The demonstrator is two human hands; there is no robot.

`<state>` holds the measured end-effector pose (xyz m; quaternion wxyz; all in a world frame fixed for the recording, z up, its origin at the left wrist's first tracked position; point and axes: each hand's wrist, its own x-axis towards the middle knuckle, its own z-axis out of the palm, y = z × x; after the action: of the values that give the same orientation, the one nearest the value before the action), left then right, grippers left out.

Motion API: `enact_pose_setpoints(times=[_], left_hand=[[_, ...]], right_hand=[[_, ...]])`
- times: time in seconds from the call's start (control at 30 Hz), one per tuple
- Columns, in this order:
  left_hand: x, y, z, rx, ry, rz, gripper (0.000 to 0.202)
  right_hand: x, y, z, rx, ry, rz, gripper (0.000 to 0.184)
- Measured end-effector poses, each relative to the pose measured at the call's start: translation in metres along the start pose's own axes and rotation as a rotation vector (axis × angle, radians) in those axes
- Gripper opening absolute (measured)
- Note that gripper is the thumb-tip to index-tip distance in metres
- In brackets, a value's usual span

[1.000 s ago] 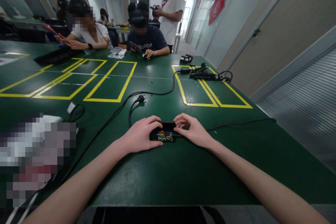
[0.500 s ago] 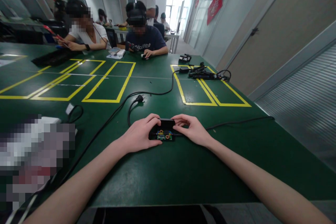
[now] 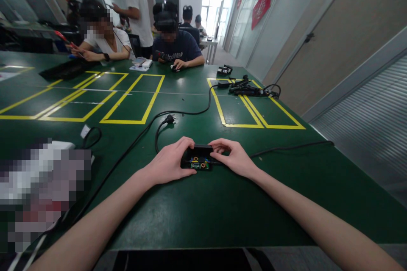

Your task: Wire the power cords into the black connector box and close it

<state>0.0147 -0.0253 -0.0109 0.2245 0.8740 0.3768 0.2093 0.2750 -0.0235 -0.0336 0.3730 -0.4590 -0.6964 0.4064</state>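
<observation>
Between my hands, on the green table, lies a black power adapter with its case open, showing a green circuit board [image 3: 199, 164] with copper-wound coils. A black cover [image 3: 202, 150] stands tilted along the far side of the board. My left hand [image 3: 171, 159] grips the adapter's left end, thumb near the front edge and fingertips at the cover's upper left. My right hand [image 3: 233, 156] pinches the cover's right end between thumb and fingers. A black cable with a plug [image 3: 169, 119] curves out behind my left hand; another cord [image 3: 289, 147] runs off to the right.
Yellow tape rectangles [image 3: 132, 122] mark the green table [image 3: 152, 216]. Bundled black cables and adapters [image 3: 246, 87] lie at the far right. A long black cord [image 3: 136, 137] crosses on the left, near a blurred-out object [image 3: 54, 182]. Several people [image 3: 178, 46] work across the table.
The cover has tilted slightly and its face shows a little differently; my hands have barely moved. In the background, a standing person has walked to the left.
</observation>
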Motion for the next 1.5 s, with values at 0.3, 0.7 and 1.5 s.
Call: enact_pose_setpoints(times=[0.3, 0.7, 1.5], left_hand=[[-0.001, 0.001, 0.002, -0.017, 0.034, -0.046, 0.062], [-0.001, 0.001, 0.001, 0.053, 0.032, 0.061, 0.057], [0.007, 0.008, -0.001, 0.3, -0.073, 0.213, 0.016]], right_hand=[[0.0, -0.003, 0.0, -0.005, 0.02, -0.029, 0.025], [-0.005, -0.011, -0.008, -0.122, -0.179, -0.272, 0.017], [-0.009, -0.013, 0.003, -0.69, -0.295, -0.451, 0.024]])
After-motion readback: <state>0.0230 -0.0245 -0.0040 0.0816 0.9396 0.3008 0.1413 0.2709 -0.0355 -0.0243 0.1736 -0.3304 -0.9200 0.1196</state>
